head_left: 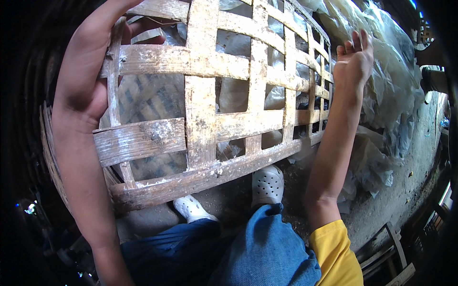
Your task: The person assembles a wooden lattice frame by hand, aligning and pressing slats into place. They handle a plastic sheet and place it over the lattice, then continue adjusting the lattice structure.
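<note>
A woven bamboo panel (200, 95) of wide, worn slats, spotted with white residue, stands tilted in front of me. My left hand (95, 47) is wrapped around its left edge, and some of the fingers show through a gap behind the slats. Beside the panel's right edge is my right hand (354, 64), raised with the palm turned up and the fingers partly bent and apart. Nothing shows in that hand; whether it touches the edge I cannot tell. Through the gaps, crumpled clear plastic (234, 93) is visible behind the panel.
A large heap of cloudy plastic sheeting (389, 90) lies to the right on the grey floor (372, 219). My white clogs (268, 183) are just below the panel's lower rail. Wooden slats (389, 252) lie at the lower right. More bamboo strips (50, 152) stand at the left.
</note>
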`<state>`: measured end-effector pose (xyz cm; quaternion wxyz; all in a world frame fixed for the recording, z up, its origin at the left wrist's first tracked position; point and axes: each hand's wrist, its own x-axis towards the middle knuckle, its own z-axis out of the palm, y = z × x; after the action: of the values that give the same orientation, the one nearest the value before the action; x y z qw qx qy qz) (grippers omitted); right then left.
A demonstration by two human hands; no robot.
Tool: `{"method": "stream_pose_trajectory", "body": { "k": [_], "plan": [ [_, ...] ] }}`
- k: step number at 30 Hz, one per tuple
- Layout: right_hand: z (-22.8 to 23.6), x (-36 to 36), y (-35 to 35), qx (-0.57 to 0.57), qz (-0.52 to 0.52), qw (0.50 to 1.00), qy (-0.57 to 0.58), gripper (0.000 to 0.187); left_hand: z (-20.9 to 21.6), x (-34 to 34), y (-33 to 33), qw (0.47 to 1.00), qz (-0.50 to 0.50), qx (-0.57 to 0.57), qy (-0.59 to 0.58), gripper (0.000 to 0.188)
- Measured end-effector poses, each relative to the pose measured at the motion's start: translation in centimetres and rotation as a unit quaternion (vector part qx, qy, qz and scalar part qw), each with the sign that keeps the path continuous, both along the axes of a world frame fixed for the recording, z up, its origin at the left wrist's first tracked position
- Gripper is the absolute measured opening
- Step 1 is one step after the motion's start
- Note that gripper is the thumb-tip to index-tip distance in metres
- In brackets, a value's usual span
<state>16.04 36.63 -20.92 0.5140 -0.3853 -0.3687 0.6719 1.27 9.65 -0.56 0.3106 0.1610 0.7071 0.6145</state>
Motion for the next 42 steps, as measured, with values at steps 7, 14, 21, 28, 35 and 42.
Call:
{"method": "stream_pose_trajectory", "body": {
  "k": [7, 14, 21, 28, 35, 42],
  "plan": [
    [5.5, -4.1, -7.9, 0.356, 0.253, 0.87, -0.229, 0.029, -0.8, -2.6, -2.2, 0.99, -0.056, -0.088, 0.096, 0.054],
    [2.4, -5.5, -9.3, 0.181, 0.294, 0.936, -0.074, 0.018, -1.3, -2.8, -1.8, 0.994, -0.089, -0.061, 0.007, 0.053],
    [2.3, -5.4, -8.2, 0.166, 0.314, 0.93, -0.099, 0.013, -1.5, -2.9, -1.9, 0.996, -0.077, -0.036, 0.031, 0.051],
    [4.5, -4.9, -7.1, 0.24, 0.343, 0.88, -0.224, 0.017, -1.1, -2.7, -2.0, 0.995, -0.099, -0.025, -0.005, 0.052],
    [4.2, -5.4, -5.7, 0.426, 0.301, 0.799, -0.299, 0.02, -0.9, -2.7, -1.9, 0.993, -0.11, -0.031, -0.001, 0.052],
    [4.1, -5.3, -5.2, 0.508, 0.288, 0.749, -0.312, 0.02, -1.3, -2.5, -1.9, 0.995, -0.097, -0.019, -0.01, 0.051]
  ]
}}
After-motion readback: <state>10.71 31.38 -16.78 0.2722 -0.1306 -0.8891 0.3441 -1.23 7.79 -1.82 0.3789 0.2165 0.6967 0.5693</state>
